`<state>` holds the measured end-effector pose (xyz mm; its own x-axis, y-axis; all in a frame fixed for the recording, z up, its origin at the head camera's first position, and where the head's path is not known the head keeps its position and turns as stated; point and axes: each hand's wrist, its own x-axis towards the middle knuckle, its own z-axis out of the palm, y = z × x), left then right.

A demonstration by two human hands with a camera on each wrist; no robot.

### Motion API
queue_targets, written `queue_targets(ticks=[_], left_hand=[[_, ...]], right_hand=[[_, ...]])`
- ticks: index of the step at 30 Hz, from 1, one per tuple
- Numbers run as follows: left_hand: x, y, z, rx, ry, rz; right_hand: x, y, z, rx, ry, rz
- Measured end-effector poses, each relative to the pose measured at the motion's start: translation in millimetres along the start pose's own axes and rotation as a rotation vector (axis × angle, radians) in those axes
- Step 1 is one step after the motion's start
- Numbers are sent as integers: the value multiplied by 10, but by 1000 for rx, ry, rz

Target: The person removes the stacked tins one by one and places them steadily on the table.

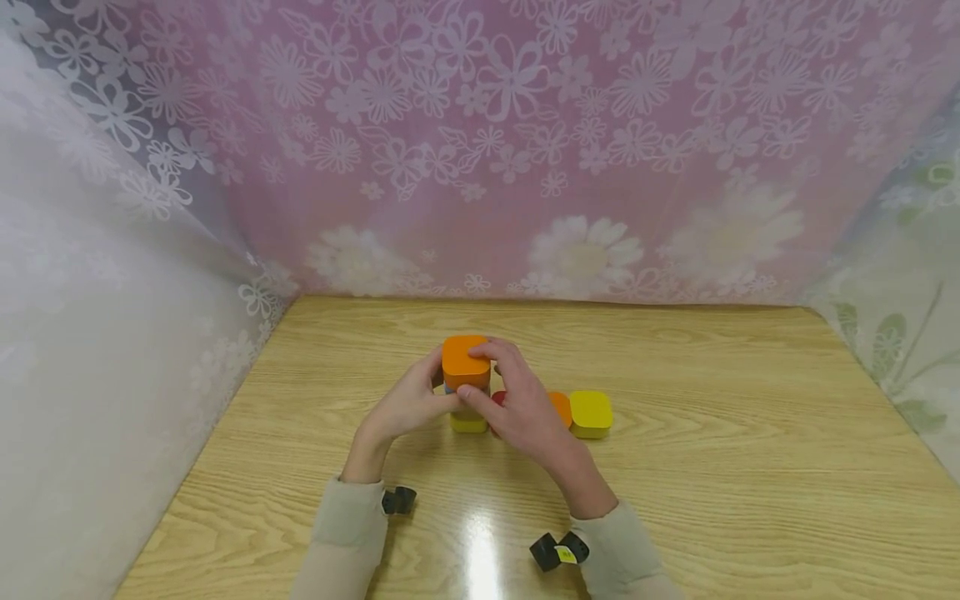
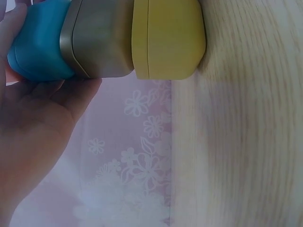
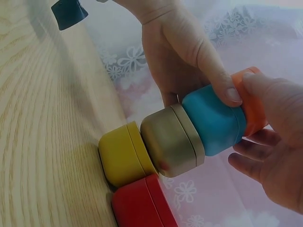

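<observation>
A stack of rounded boxes stands on the table: a yellow box at the bottom, a gold box on it, then a teal box, with an orange box on top. My left hand grips the stack from the left, its thumb over the teal box and its fingers behind. From the right, my right hand holds the orange box between thumb and fingers. In the head view the hands hide much of the middle boxes.
Right of the stack is a row with a red box, a second orange box and a second yellow box, partly behind the right hand. Flowered curtains border the wooden table at the back and sides.
</observation>
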<state>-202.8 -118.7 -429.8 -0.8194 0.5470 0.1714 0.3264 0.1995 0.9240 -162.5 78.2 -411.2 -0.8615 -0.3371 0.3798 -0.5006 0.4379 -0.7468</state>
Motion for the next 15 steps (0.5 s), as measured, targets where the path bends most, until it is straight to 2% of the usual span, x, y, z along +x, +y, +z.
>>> queue_targets(ticks=[4, 7, 11, 14, 15], left_hand=[[0, 2, 4, -13, 2, -20], [-26, 134, 3, -16, -4, -37], [-30, 131, -6, -8, -10, -45], [-3, 1, -14, 4, -8, -45], [0, 0, -17, 9, -8, -44]], right_hand=[[28, 7, 8, 19, 10, -17], [42, 19, 5, 65, 9, -16], [54, 37, -9, 124, 14, -20], [63, 55, -18, 138, 22, -28], [66, 61, -20, 135, 23, -27]])
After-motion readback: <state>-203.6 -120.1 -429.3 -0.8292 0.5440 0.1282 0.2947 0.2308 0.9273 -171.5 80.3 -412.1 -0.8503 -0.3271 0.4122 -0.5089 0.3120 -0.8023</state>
